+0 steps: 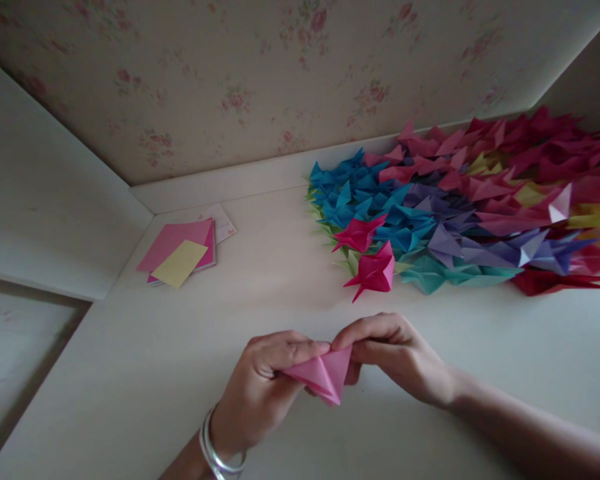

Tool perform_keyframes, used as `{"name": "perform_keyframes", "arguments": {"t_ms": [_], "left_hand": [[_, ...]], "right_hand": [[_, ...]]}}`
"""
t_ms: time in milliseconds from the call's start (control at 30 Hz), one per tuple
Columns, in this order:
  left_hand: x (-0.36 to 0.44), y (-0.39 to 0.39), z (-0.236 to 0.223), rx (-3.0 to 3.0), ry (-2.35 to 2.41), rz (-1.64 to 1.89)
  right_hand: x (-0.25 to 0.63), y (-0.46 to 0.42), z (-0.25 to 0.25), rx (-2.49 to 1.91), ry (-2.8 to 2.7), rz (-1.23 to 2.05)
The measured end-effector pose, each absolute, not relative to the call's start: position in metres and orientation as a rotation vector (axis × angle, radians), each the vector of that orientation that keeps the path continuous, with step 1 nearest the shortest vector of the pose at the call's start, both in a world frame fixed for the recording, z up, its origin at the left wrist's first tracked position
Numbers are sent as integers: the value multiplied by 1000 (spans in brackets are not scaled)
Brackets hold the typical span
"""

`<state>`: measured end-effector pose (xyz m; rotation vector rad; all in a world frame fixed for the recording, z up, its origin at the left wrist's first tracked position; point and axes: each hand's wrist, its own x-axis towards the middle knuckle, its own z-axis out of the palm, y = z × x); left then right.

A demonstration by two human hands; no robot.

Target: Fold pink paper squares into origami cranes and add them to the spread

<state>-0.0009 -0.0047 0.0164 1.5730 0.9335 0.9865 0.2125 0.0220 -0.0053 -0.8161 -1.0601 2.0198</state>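
Pink folded paper [330, 377]; left hand [265, 383] and right hand [397, 353] pinch it.

Left hand [260, 387]: most fingers hidden behind folded pink paper [334, 370]. Right forearm [525, 413], origami pile [445, 200] cut off by right edge. Card [225, 225] partly under paper stack [167, 245], print illegible.

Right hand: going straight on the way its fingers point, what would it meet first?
Probably the pink folded paper that the right hand touches, then the left hand; exact depth is unclear.
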Motion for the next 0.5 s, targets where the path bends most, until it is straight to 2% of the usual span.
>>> {"name": "perform_keyframes", "arguments": {"t_ms": [267, 500], "left_hand": [[-4, -9, 14, 1219, 889, 1009], [-3, -9, 14, 1192, 893, 998]], "right_hand": [[212, 23, -6, -720, -765, 2123], [217, 22, -3, -704, -920, 2080]]}}
